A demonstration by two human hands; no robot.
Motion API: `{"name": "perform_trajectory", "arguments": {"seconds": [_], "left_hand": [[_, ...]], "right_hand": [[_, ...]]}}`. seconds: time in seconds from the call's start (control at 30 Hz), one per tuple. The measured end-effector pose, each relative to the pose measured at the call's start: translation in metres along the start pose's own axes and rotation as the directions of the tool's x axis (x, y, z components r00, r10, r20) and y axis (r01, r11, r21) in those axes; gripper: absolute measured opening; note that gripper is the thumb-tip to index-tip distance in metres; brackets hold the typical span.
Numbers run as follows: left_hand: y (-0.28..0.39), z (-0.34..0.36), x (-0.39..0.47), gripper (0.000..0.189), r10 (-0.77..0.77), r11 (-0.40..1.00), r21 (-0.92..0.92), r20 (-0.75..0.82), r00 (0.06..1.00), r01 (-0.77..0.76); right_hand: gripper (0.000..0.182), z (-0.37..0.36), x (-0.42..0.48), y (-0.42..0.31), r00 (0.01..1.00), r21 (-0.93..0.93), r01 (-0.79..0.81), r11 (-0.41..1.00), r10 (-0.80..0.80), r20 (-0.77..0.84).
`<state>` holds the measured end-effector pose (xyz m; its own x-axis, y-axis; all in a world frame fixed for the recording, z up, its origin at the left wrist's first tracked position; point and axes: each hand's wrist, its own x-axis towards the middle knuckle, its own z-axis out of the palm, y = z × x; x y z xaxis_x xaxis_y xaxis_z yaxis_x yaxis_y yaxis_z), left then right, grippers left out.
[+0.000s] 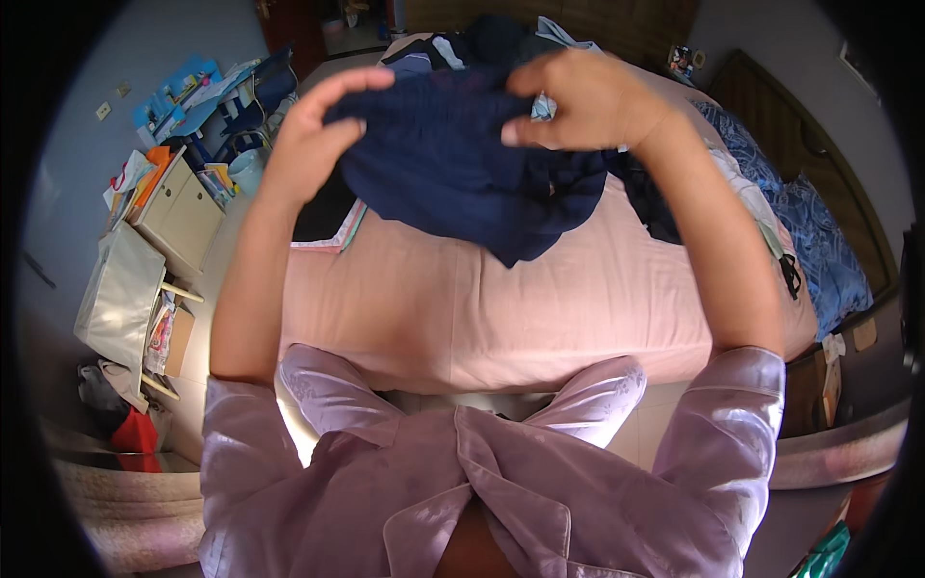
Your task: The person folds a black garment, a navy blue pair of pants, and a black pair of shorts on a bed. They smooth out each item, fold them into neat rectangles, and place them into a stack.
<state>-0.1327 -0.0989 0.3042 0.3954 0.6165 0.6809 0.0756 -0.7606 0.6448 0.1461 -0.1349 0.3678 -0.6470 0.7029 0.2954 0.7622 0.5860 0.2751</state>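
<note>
A dark navy garment point(448, 173), possibly shorts with a gathered waistband, spreads in front of me over the near part of the bed. My left hand point(307, 141) is at its upper left edge, index finger and thumb apart against the cloth. At the upper right edge is my right hand point(578, 101), its fingers and thumb also apart. A small light-blue patterned patch point(543, 108) shows in the gap. Motion blurs both hands, and some fingers are hidden, so I cannot tell whether they grip the cloth.
Beneath the garment is a bed with a pink sheet point(405, 303). A black folded cloth point(318, 217) lies left, with more dark clothes point(498, 40) at the back. Blue pillows point(824, 246) are at right. A cream cabinet point(177, 209) and blue desk point(191, 108) stand left.
</note>
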Motion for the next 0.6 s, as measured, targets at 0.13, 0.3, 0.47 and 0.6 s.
{"name": "perform_trajectory", "arguments": {"seconds": [0.13, 0.3, 0.47, 0.6], "left_hand": [[-0.015, -0.028, 0.063, 0.046, -0.068, 0.997, -0.027, -0.072, 0.995, 0.067], [0.024, -0.022, 0.154, 0.032, 0.176, 0.946, -0.220, -0.268, 0.947, -0.238], [0.055, -0.036, 0.165, 0.040, 0.131, 0.896, -0.405, -0.153, 0.979, -0.183], [0.051, -0.005, 0.114, 0.047, 0.089, 0.753, -0.658, 0.131, 0.987, 0.019]], "right_hand": [[0.032, -0.078, 0.028, 0.010, 0.983, -0.124, 0.046, 0.991, -0.067, -0.169], [0.013, -0.140, 0.031, 0.038, 0.891, 0.423, -0.100, 0.900, 0.270, -0.365], [0.005, -0.156, 0.031, 0.037, 0.910, 0.545, -0.060, 0.836, 0.270, -0.314], [0.060, -0.142, -0.012, 0.028, 0.955, 0.682, -0.058, 0.729, 0.240, -0.175]]}}
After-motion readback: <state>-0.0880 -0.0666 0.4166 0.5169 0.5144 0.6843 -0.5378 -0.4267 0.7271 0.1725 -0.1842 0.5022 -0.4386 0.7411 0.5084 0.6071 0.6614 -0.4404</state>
